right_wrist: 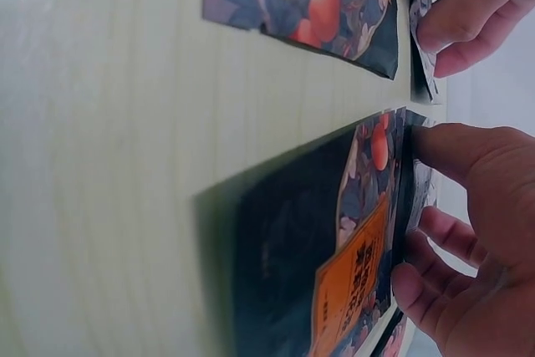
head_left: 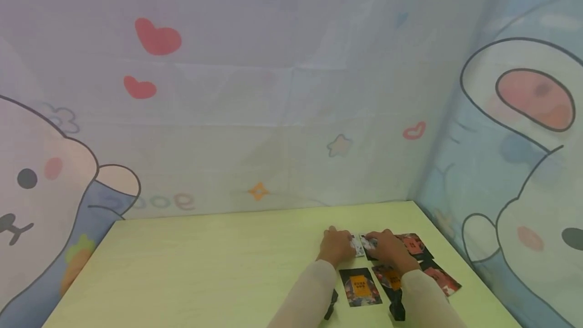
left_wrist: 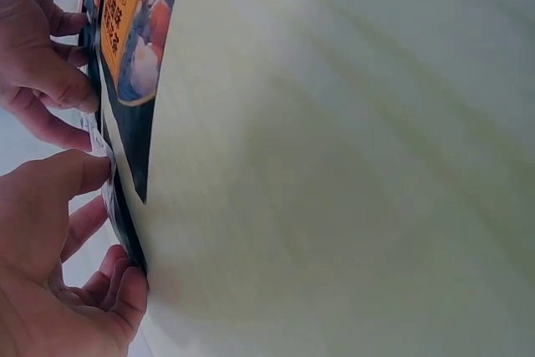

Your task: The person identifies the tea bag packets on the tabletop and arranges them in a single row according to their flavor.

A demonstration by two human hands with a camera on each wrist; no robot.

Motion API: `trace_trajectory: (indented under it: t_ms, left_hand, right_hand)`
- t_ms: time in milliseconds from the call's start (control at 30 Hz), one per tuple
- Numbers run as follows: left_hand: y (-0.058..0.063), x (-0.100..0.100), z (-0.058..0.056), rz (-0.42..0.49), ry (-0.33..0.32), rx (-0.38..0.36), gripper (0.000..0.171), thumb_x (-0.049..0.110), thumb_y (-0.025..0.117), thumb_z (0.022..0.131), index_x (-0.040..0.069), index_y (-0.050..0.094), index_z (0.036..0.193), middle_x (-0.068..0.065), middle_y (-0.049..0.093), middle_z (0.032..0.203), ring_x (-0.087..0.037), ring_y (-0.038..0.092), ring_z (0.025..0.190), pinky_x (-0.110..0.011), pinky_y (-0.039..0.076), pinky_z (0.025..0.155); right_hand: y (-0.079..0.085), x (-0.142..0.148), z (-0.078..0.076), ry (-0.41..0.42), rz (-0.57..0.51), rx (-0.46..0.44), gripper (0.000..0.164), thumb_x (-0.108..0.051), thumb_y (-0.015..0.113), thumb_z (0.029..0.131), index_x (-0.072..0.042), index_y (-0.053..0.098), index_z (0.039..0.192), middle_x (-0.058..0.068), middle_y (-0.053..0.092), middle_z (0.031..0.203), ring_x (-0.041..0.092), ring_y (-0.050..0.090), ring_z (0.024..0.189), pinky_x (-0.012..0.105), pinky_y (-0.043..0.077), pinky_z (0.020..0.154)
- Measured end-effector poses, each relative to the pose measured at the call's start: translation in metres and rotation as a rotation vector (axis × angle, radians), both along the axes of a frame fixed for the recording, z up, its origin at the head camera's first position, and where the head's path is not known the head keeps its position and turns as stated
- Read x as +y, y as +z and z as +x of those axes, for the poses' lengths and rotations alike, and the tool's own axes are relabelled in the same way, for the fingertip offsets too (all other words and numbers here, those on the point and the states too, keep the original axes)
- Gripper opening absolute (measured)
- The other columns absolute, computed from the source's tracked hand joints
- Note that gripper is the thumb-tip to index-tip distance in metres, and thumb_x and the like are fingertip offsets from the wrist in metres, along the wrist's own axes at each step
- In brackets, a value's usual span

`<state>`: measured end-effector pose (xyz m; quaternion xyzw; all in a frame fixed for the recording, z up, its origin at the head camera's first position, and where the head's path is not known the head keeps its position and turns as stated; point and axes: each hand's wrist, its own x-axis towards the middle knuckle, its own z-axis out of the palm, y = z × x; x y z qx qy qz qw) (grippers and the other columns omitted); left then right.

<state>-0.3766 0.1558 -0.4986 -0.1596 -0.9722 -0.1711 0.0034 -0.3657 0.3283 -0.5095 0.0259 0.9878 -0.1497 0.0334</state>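
Note:
At the right of the table, my left hand grips a flat packet whose white printed face shows beside the fingers. In the left wrist view, the left thumb presses on this packet and the fingers curl at its dark lower edge. Close on the right, my right hand holds another packet by its edges, thumb and fingers apart along it in the right wrist view. Just nearer than the left hand lies a dark packet with an orange label. A similar packet lies partly under the right forearm.
Right of the right hand lie a packet with a red label and another reddish packet, near the table's right edge. The pale yellow table extends left. Printed cloth hangs behind and at the sides. Black pieces sit at the wrists.

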Motion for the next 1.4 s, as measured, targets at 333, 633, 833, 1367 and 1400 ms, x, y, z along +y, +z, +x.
trace_trajectory:
  t_ms: [333, 633, 833, 1367, 1400]
  left_hand:
    - [0.0, -0.004, 0.003, -0.017, -0.009, 0.013, 0.035, 0.035, 0.077, 0.085, 0.023, 0.076, 0.118, -0.005, 0.063, 0.1, -0.021, 0.051, 0.092, -0.028, 0.047, 0.074]
    - [0.006, -0.017, -0.002, 0.003, -0.014, -0.009, 0.036, 0.031, 0.08, 0.083, 0.022, 0.077, 0.117, -0.005, 0.068, 0.105, -0.024, 0.055, 0.099, -0.031, 0.05, 0.081]
    - [0.002, -0.027, -0.008, -0.004, -0.045, -0.008, 0.034, 0.029, 0.08, 0.081, 0.022, 0.078, 0.114, 0.002, 0.074, 0.107, -0.022, 0.056, 0.102, -0.034, 0.048, 0.097]
    - [-0.001, -0.08, -0.011, 0.096, -0.057, -0.014, 0.032, 0.018, 0.079, 0.081, 0.016, 0.079, 0.113, -0.006, 0.074, 0.113, -0.029, 0.058, 0.105, -0.04, 0.05, 0.097]
    - [-0.001, -0.083, -0.012, 0.094, -0.053, -0.02, 0.033, 0.019, 0.079, 0.081, 0.016, 0.078, 0.113, -0.007, 0.073, 0.114, -0.029, 0.058, 0.105, -0.04, 0.051, 0.096]
  right_hand:
    - [0.001, -0.001, 0.002, 0.009, 0.001, -0.012, 0.044, -0.023, 0.071, 0.094, -0.013, 0.064, 0.136, 0.022, 0.057, 0.119, 0.029, 0.056, 0.093, 0.062, 0.05, 0.095]
    - [0.005, 0.001, -0.003, 0.006, -0.005, -0.014, 0.046, -0.022, 0.071, 0.093, -0.013, 0.063, 0.138, 0.024, 0.055, 0.12, 0.031, 0.058, 0.094, 0.064, 0.049, 0.096]
    - [0.002, 0.006, -0.008, 0.025, 0.002, -0.016, 0.046, -0.021, 0.07, 0.093, -0.012, 0.063, 0.137, 0.025, 0.055, 0.12, 0.033, 0.059, 0.097, 0.065, 0.048, 0.096]
    - [0.005, 0.01, -0.012, 0.071, -0.02, -0.008, 0.045, -0.02, 0.069, 0.094, -0.012, 0.062, 0.138, 0.029, 0.053, 0.125, 0.034, 0.059, 0.097, 0.066, 0.049, 0.093]
    - [0.005, 0.011, -0.013, 0.068, -0.02, -0.011, 0.045, -0.02, 0.069, 0.094, -0.012, 0.061, 0.138, 0.029, 0.053, 0.124, 0.033, 0.058, 0.096, 0.066, 0.049, 0.092]
